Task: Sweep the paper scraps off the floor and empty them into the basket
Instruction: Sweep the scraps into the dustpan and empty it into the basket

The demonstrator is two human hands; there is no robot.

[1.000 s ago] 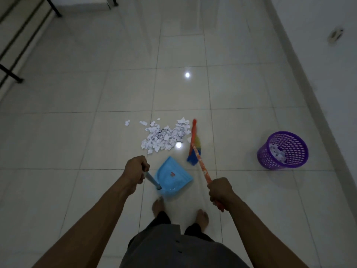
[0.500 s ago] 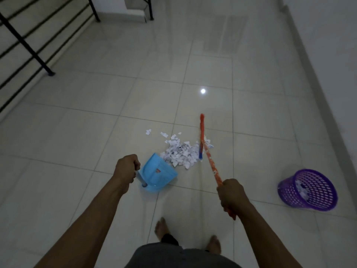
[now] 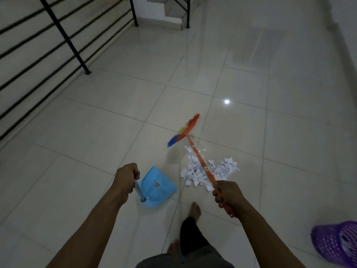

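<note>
Glossy tiles (image 3: 96,132) bear torn white paper scraps (image 3: 222,169); left hand (image 3: 126,178) grips blue dustpan (image 3: 156,187), right hand (image 3: 228,192) orange broom (image 3: 201,161).

Bare tile floor (image 3: 135,97) lies open from eleven to one o'clock — black railing (image 3: 63,31) fences ten o'clock, the purple basket (image 3: 332,244) stands at four, the wall (image 3: 350,16) closes two.

Blue dustpan (image 3: 157,187), purple basket (image 3: 336,244)

Broom head (image 3: 185,130) now beyond scraps (image 3: 224,169)
</note>
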